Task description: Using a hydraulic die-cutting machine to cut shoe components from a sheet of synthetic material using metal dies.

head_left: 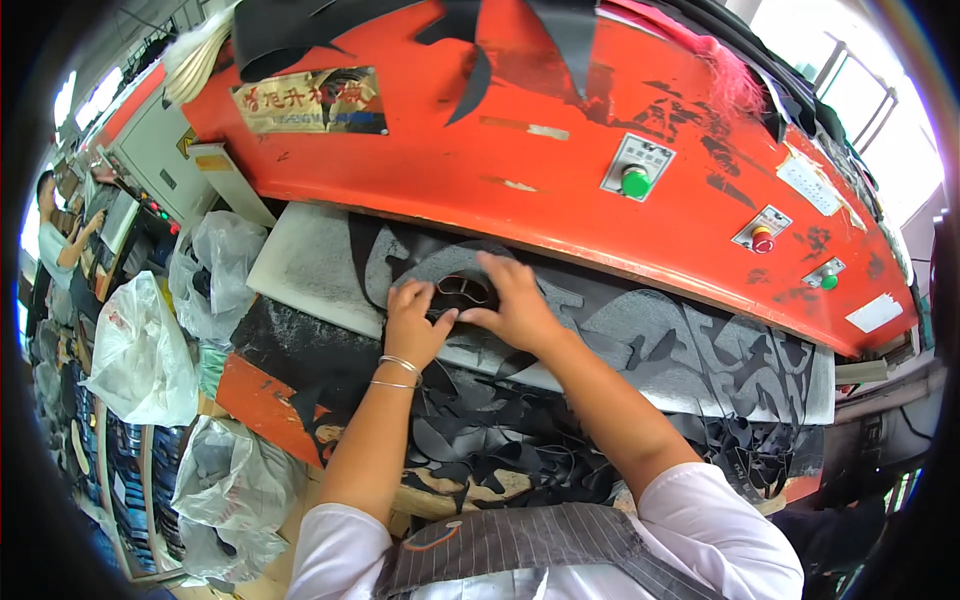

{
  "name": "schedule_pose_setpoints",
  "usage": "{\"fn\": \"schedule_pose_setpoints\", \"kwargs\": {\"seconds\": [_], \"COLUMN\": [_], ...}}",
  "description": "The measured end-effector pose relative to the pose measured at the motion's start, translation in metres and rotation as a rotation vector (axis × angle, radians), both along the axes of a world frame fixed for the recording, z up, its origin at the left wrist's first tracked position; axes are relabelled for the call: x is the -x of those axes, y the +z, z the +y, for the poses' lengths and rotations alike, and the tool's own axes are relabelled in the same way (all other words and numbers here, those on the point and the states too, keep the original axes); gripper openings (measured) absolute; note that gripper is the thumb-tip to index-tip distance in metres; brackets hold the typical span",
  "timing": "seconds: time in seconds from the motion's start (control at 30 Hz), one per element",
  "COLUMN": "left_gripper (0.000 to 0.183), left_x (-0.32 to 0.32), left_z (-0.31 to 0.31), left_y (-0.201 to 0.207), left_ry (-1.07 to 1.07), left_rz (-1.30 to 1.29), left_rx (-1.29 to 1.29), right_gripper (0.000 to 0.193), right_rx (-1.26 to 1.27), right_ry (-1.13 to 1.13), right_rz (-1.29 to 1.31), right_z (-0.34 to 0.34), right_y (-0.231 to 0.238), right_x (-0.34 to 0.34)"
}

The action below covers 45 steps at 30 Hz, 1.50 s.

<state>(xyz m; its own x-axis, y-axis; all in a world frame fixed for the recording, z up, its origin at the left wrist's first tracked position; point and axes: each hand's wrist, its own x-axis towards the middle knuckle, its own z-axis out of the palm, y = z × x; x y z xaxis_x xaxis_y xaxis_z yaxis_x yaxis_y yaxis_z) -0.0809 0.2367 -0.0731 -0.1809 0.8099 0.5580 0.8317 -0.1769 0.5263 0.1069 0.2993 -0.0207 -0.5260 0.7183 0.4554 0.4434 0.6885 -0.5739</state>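
Off the white board's (300, 262) left edge, we see plastic bags (145, 350), their contents unclear. Left of the board's middle, between its near and far edges, our left hand (412, 318), fingers curled, and right hand (522, 308), thumb and forefinger wide, grip the curved metal die (465, 297), probably to steady it.

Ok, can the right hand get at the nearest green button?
Likely yes: nothing visible blocks the right hand from the green button, though that hand is at the metal ring.
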Motion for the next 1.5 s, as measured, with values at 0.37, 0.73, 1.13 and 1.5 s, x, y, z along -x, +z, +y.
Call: {"fn": "schedule_pose_setpoints", "kwargs": {"seconds": [0.37, 0.73, 1.13, 1.5], "left_gripper": [0.012, 0.024, 0.019, 0.029], "left_x": [-0.182, -0.181, -0.065, -0.029], "left_z": [0.014, -0.072, -0.272, -0.238], "left_y": [0.146, 0.168, 0.042, 0.055], "left_ry": [-0.623, -0.517, -0.106, -0.284], "left_rz": [-0.188, 0.011, 0.167, 0.178], "left_rx": [-0.282, -0.283, 0.268, 0.458], "right_gripper": [0.067, 0.073, 0.028, 0.029], "right_rx": [-0.758, -0.63, -0.801, -0.197], "right_ry": [-1.488, -1.435, -0.863, -0.156], "right_rz": [0.491, 0.587, 0.847, 0.02], "right_z": [0.012, -0.04, -0.083, -0.064], "right_y": [0.131, 0.13, 0.148, 0.068], "right_x": [-0.444, -0.455, -0.255, 0.003]}}
